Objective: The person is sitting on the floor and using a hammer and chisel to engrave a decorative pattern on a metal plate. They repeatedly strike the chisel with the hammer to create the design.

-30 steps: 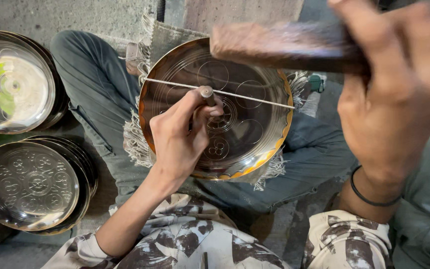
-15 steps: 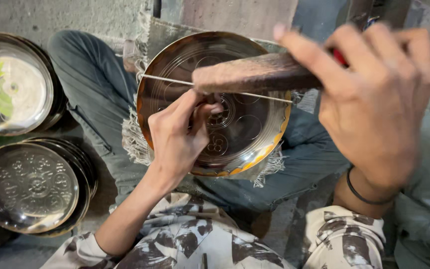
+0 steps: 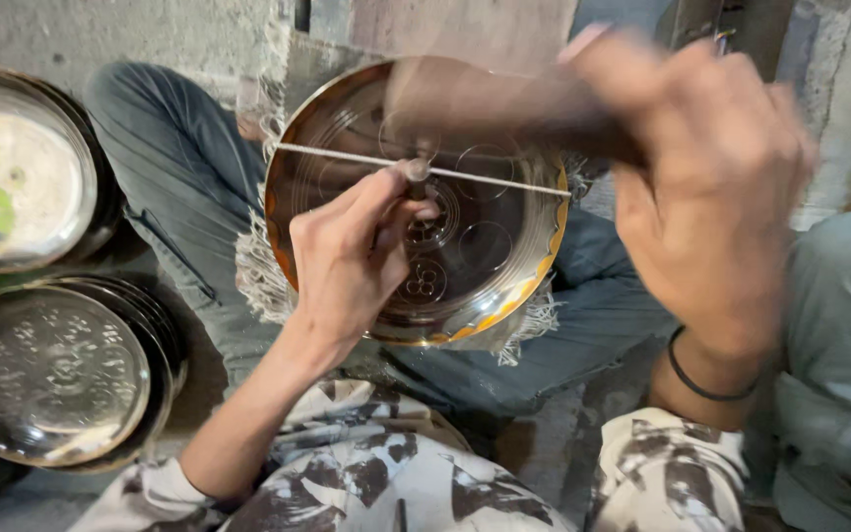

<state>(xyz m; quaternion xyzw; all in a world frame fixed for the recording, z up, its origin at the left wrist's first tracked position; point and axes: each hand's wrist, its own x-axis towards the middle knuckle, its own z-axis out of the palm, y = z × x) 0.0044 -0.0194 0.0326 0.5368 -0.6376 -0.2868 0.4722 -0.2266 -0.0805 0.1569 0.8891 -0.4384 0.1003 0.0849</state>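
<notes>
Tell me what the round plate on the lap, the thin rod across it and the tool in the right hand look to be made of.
Plate: polished metal, brass-toned rim, mirror-like glare, stamped floral circles.
Thin rod: probably bare steel, pale grey and straight.
Tool in the right hand: probably wood, dull brown, too blurred to be sure.

A round, engraved brass plate (image 3: pixel 465 246) rests tilted on the lap beneath the left hand (image 3: pixel 347 261), a thin metal rod (image 3: pixel 504 177) crossing its upper face, below the right hand (image 3: pixel 701 187).

Dim, soft light. Right hand (image 3: pixel 711 207) and mallet (image 3: pixel 504 108) heavily motion-blurred; glare on plate (image 3: pixel 485 256) rim and left stacks (image 3: pixel 41 374).
</notes>
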